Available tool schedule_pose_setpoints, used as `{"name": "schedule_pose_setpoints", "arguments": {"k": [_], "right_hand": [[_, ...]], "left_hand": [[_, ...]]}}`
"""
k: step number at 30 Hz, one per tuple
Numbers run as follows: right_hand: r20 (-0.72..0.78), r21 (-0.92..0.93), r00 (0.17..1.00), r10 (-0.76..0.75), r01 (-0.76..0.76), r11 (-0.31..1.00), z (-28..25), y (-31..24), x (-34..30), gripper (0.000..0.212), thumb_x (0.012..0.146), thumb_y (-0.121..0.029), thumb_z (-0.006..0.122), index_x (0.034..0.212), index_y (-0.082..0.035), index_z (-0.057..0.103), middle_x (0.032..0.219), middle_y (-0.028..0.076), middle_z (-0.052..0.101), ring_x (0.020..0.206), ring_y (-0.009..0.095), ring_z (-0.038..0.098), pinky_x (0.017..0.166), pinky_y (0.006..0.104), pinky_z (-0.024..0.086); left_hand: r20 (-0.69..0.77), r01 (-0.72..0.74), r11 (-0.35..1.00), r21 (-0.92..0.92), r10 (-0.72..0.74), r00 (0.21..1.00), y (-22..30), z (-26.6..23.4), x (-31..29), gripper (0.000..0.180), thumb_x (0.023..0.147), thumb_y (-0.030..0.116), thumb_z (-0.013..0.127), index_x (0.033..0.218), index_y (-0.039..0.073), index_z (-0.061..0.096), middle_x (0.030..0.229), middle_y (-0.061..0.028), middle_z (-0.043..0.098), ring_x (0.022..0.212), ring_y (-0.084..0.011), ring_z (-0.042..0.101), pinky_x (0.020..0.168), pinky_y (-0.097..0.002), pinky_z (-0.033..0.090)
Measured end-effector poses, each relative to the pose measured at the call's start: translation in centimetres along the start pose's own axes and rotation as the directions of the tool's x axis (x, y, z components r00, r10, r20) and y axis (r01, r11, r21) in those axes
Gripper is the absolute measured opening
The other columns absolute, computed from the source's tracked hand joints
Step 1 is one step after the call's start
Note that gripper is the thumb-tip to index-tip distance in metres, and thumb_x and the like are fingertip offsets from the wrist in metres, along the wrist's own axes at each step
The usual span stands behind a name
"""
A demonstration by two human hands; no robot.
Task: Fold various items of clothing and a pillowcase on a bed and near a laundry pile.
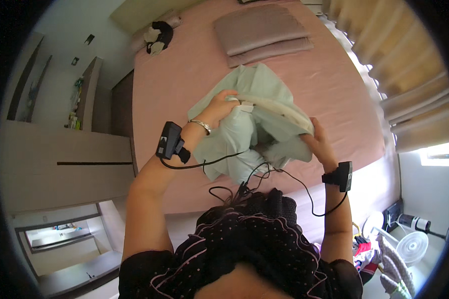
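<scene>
Above the pink bed, my hands, left and right, grip a pale green fabric cover; two grey pillows lie beyond.

Left hand fingertips buried in pale green pillowcase; right hand fingers tucked behind cloth fold. Pillow mostly covered, only cream edge showing. Shelf items too small to tell. Stacked cushions cut near top edge. Fan partly lost in dark rim
</scene>
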State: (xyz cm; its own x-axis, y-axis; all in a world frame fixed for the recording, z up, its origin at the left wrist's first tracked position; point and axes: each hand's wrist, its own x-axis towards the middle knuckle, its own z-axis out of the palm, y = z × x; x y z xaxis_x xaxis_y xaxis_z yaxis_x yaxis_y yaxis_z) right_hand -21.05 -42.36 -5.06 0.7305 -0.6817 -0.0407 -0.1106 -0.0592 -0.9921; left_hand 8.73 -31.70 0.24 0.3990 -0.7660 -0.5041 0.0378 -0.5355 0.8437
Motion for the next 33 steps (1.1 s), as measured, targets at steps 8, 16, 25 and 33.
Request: {"name": "schedule_pose_setpoints", "arguments": {"k": [8, 16, 25, 33], "right_hand": [[0.044, 0.18, 0.998, 0.044, -0.051, 0.982, 9.3, -1.5, 2.9, 0.033, 0.085, -0.022, 0.054, 0.106, 0.003, 0.053, 0.093, 0.01, 0.063, 0.08, 0.019, 0.06, 0.065, 0.0344, 0.046], [0.292, -0.209, 0.946, 0.144, -0.084, 0.974, 10.3, -0.7, 0.7, 0.064, 0.074, -0.036, 0.071, 0.109, 0.006, 0.038, 0.097, 0.028, 0.059, 0.093, 0.037, 0.06, 0.073, 0.0405, 0.048], [0.278, -0.075, 0.878, 0.389, -0.384, 0.92, 7.6, -3.7, -1.5, 0.056, 0.067, -0.006, 0.063, 0.119, 0.003, 0.046, 0.104, 0.011, 0.059, 0.094, 0.016, 0.055, 0.079, 0.0307, 0.046], [0.0, -0.568, 0.987, 0.162, -0.133, 0.812, -1.5, -15.7, -9.9, 0.043, 0.059, -0.002, 0.056, 0.102, 0.005, 0.06, 0.08, 0.003, 0.06, 0.072, 0.013, 0.054, 0.067, 0.0279, 0.045]], "left_hand": [[-0.246, 0.02, 0.836, -0.549, -0.184, 0.952, -5.4, 7.4, -3.4, 0.053, 0.087, 0.014, 0.054, 0.132, 0.017, 0.026, 0.117, -0.0144, 0.046, 0.098, -0.0257, 0.054, 0.074, -0.0417, 0.052], [0.01, 0.2, 0.56, -0.804, -0.323, 0.946, -8.0, 11.2, -7.3, 0.059, 0.087, 0.03, 0.054, 0.131, 0.013, 0.019, 0.12, -0.015, 0.043, 0.1, -0.0287, 0.052, 0.085, -0.0465, 0.045], [0.57, 0.39, 0.728, -0.564, 0.002, 0.821, -7.5, 7.7, -10.9, 0.054, 0.088, 0.03, 0.054, 0.132, 0.006, 0.033, 0.123, -0.0116, 0.048, 0.097, -0.0206, 0.056, 0.08, -0.0368, 0.049], [-0.166, -0.412, 0.911, 0.029, 0.411, 0.896, -11.2, -0.8, -3.0, 0.024, 0.089, 0.016, 0.052, 0.108, 0.004, 0.06, 0.096, -0.0027, 0.064, 0.087, -0.0108, 0.059, 0.073, -0.0285, 0.048]]}}
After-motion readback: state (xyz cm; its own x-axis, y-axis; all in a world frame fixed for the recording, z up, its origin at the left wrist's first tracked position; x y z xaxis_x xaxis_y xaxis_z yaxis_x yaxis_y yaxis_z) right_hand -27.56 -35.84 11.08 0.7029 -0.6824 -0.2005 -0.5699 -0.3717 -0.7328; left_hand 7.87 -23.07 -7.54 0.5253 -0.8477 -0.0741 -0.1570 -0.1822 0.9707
